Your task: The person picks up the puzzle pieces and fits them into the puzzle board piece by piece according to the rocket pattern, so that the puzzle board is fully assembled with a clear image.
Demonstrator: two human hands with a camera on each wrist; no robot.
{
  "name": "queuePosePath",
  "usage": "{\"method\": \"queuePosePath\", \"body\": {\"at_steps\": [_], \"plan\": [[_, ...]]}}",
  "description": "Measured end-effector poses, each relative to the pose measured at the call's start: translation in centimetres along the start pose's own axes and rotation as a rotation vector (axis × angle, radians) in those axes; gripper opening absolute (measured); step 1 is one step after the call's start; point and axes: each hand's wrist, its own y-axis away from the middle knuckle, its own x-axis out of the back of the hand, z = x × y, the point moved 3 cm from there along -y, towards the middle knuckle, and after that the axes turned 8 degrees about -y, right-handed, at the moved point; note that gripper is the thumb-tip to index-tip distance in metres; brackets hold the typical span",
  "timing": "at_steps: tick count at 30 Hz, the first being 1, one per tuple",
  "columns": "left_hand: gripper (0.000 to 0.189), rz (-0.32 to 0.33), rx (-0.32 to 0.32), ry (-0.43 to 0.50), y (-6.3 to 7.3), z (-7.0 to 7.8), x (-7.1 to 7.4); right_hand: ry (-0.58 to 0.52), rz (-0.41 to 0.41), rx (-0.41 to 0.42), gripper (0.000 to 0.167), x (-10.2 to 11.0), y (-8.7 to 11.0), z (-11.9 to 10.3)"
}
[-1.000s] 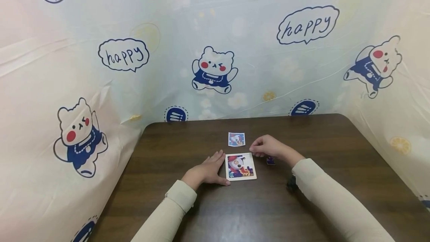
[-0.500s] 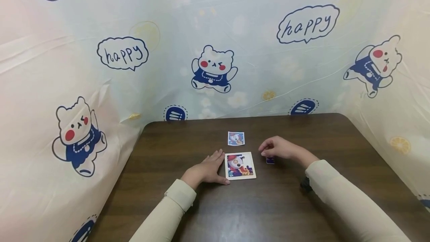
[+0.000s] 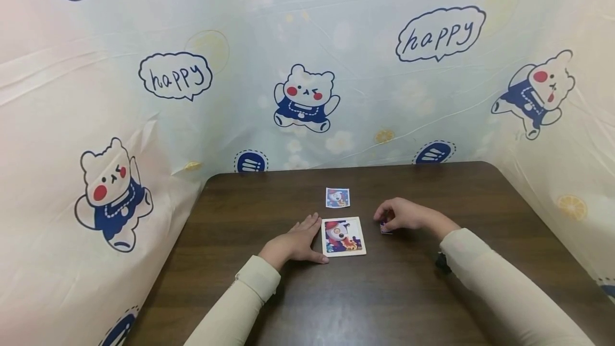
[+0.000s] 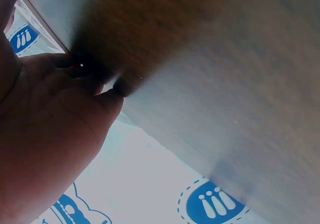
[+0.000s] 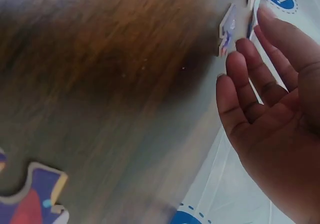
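A square picture puzzle in a white frame [image 3: 362, 236] lies on the brown table. My left hand [image 3: 298, 242] rests along its left side, fingers spread, thumb at the near corner. To the right, my right hand [image 3: 405, 214] is low over a small dark purple puzzle piece [image 3: 386, 230], which the thumb and fingers partly cover. In the right wrist view the fingers of that hand [image 5: 280, 119] are loosely bent, thumb apart, with nothing between them. One puzzle piece [image 5: 227, 28] lies just past the fingertips there, and another, blue and red [image 5: 35, 199], is at lower left.
Behind the frame lies a small square picture card [image 3: 338, 198] with a similar picture. The brown table [image 3: 269, 191] reaches to a pale curtain [image 3: 230, 122] printed with bears, which surrounds it at the back and both sides.
My right hand has moved right, away from the frame's far right corner, and come down over the small dark puzzle piece. The left hand stays in place beside the frame.
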Motion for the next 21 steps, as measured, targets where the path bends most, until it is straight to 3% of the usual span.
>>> {"method": "queuePosePath", "body": {"at_steps": [6, 16, 21], "plan": [[0.115, 0.003, -0.005, 0.002, -0.01, -0.02, 0.07, 0.082, 0.010, 0.044, 0.025, -0.43, -0.03, -0.01], [0.114, -0.003, -0.006, 0.006, 0.13, 0.03, 0.18, 0.133, 0.054, -0.009, 0.017, -0.80, -0.33, 0.21], [0.114, 0.001, -0.007, 0.003, 0.16, 0.05, 0.16, 0.125, 0.081, -0.023, 0.021, -1.06, -0.48, 0.52]]}}
